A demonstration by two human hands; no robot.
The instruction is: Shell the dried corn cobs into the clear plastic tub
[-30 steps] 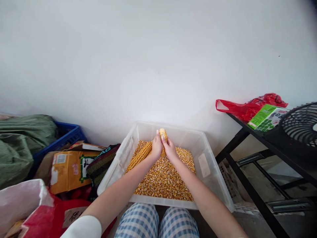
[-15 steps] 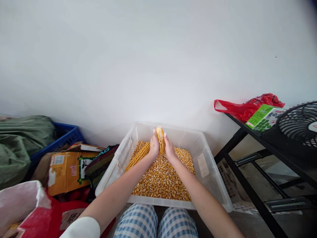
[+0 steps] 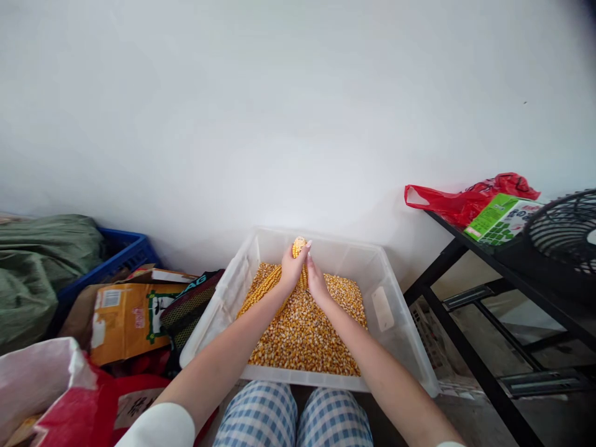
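Between my two hands a yellow corn cob (image 3: 298,246) is held upright, its pale tip pointing up and away from me. My left hand (image 3: 292,268) is wrapped round its left side, the thumb lying across the front. From the right, my right hand (image 3: 317,280) presses closed against the same cob; part of its fingers is hidden. Below both hands, loose corn kernels (image 3: 302,341) cover the bottom of a translucent plastic bin (image 3: 391,347). More whole cobs (image 3: 263,290) lie on the kernels at the left, partly behind my left forearm.
Left of the bin are a mesh bag (image 3: 193,310), an orange cardboard box (image 3: 125,323), a blue crate (image 3: 125,248) and a red-and-white sack (image 3: 88,397). A black metal table (image 3: 526,279) on the right bears a red plastic bag (image 3: 447,205), a green box (image 3: 500,217) and a fan (image 3: 565,233).
My left thumb has come across the front of the cob, covering more of it. My right hand has dropped slightly. The cob stays between both hands.
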